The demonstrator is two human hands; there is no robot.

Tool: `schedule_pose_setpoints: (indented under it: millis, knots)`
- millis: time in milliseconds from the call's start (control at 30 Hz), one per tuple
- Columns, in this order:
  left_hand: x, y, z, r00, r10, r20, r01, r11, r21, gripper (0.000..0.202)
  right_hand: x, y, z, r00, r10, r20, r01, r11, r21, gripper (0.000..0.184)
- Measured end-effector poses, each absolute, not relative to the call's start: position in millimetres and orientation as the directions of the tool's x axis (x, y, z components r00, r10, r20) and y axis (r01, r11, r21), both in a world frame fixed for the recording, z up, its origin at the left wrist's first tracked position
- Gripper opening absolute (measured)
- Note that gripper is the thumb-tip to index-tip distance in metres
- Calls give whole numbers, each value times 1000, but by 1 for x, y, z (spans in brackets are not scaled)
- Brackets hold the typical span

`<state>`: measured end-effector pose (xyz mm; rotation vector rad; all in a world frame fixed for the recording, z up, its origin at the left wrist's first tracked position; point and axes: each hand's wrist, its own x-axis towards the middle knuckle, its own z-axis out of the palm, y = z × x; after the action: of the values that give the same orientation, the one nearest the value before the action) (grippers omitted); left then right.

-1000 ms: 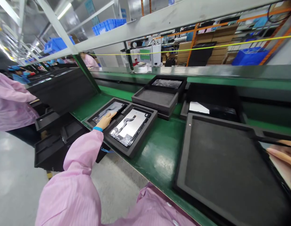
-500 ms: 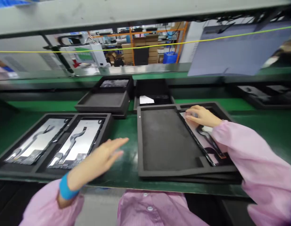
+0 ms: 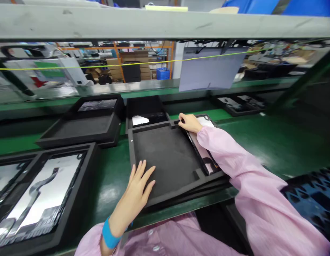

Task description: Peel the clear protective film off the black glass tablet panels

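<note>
My right hand is closed at the upper left corner of a display panel, its fingertips bent down by the tray's far rim. The panel lies along the right side of a black foam tray, partly covered by my sleeve. My left hand, with a blue wristband, is open, fingers spread over the tray's near left edge. The tray's wide left part shows bare foam. To the left, another foam tray holds a silvery display panel with a grey flex cable, and a second panel beside it.
More foam trays stand at the back, one holding a white piece. Another tray with panels sits at the far right. A grey shelf beam, a hanging sheet and a yellow cord cross above the green bench.
The view has swung right. My left hand has moved from the gap between the trays to the right tray's left edge. My right hand stays at the panel's upper corner.
</note>
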<state>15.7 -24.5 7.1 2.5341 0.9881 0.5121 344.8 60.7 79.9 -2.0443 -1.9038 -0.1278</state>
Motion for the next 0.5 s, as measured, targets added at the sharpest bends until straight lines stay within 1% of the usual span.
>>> schedule_pose_setpoints:
  millis: [33, 67, 133, 200, 233, 267, 300, 333, 367, 400, 433, 500]
  knots:
    - [18, -24, 10, 665, 724, 184, 563, -648, 513, 43, 343, 56, 95, 111, 931, 349, 973, -30, -227, 12]
    - [21, -24, 15, 642, 748, 166, 557, -604, 570, 44, 341, 50, 113, 115, 905, 410, 964, -1, -267, 15]
    - [31, -25, 29, 592, 796, 127, 518, -496, 697, 47, 332, 30, 155, 86, 835, 543, 935, 120, -333, 22]
    - [44, -25, 45, 547, 830, 107, 420, -383, 823, 55, 322, 4, 198, 28, 746, 666, 870, 310, -384, 23]
    - [51, -25, 51, 535, 838, 105, 348, -332, 876, 59, 317, -8, 216, 13, 665, 747, 793, 449, -413, 22]
    - [58, -26, 57, 532, 840, 106, 263, -283, 922, 64, 312, -19, 229, -17, 609, 793, 699, 575, -426, 20]
    - [64, -26, 62, 546, 831, 105, 169, -232, 958, 69, 308, -26, 237, -33, 570, 821, 563, 689, -456, 19]
    - [69, -28, 66, 576, 810, 108, 66, -177, 982, 74, 304, -31, 240, -32, 551, 834, 396, 773, -495, 19]
    - [72, -30, 69, 613, 781, 117, -45, -113, 993, 78, 301, -31, 238, -9, 558, 830, 220, 811, -542, 20]
    - [73, -33, 72, 645, 753, 131, -157, -37, 987, 80, 298, -29, 231, 44, 587, 808, 59, 806, -589, 21]
    - [73, -38, 75, 662, 735, 147, -263, 43, 964, 81, 294, -24, 221, 109, 637, 763, -65, 771, -634, 24]
    - [69, -48, 81, 643, 745, 176, -430, 162, 888, 80, 289, -10, 197, 215, 745, 632, -171, 665, -727, 26]
